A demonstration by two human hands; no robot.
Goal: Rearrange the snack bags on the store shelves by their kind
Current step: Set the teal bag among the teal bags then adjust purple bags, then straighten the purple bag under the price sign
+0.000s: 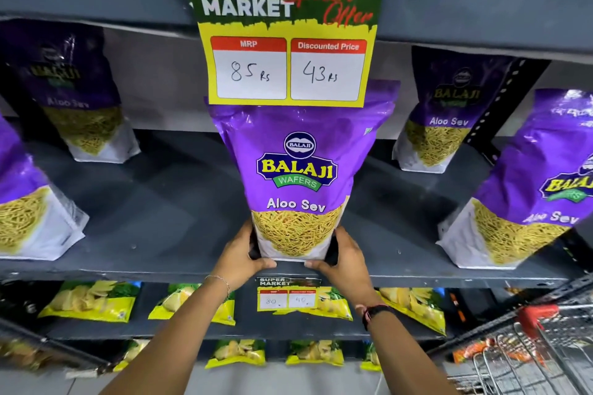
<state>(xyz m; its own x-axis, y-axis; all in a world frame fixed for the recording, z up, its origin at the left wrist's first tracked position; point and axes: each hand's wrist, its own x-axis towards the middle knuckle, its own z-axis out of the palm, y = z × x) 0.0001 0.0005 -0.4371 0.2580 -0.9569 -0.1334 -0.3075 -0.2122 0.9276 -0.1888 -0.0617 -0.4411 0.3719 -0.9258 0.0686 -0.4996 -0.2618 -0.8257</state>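
Observation:
A purple Aloo Sev bag point(298, 170) stands upright at the front middle of the grey shelf point(160, 196). My left hand point(244, 253) grips its lower left corner and my right hand point(345, 256) grips its lower right corner, thumbs along the bottom edge. More purple Aloo Sev bags stand on the same shelf: one at the back left point(77, 96), one at the front left point(29, 202), one at the back right point(449, 112) and one at the front right point(529, 183).
A yellow price sign point(287, 38) hangs from the shelf above and covers the held bag's top. Yellow chip bags point(91, 300) lie on the lower shelves. A small price tag point(287, 293) hangs below. A wire shopping cart point(539, 349) stands at the lower right.

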